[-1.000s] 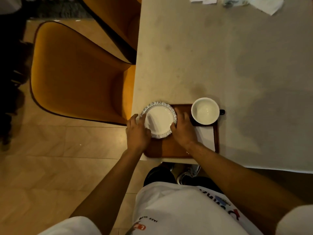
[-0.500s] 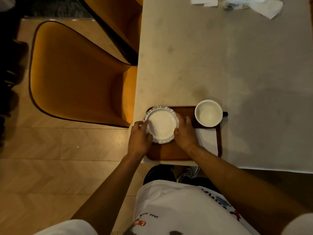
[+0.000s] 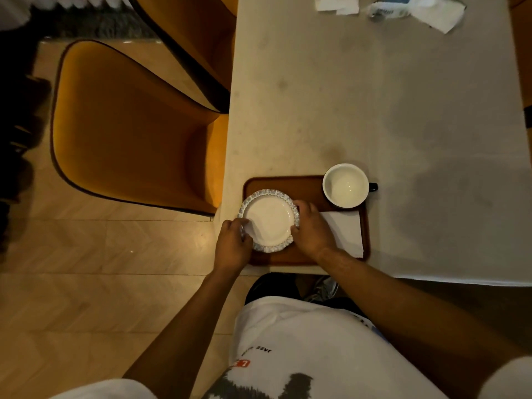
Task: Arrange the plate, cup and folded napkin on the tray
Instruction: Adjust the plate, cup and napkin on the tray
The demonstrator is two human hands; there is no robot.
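A small white plate (image 3: 269,218) with a patterned rim is at the left end of the brown wooden tray (image 3: 290,185), near the table's front corner. My left hand (image 3: 233,246) grips the plate's left edge and my right hand (image 3: 312,227) grips its right edge. A white cup (image 3: 345,185) with a dark handle stands at the tray's far right corner. A folded white napkin (image 3: 347,230) lies flat on the tray's right side, just below the cup and partly hidden by my right hand.
The pale table (image 3: 374,110) stretches away beyond the tray. Crumpled tissues (image 3: 437,12) and a small packet (image 3: 387,8) lie at its far end. An orange chair (image 3: 129,125) stands to the left, close to the table's edge.
Both hands have kept their hold on the plate, which has shifted slightly on the tray's left end. The cup and napkin have stayed where they were.
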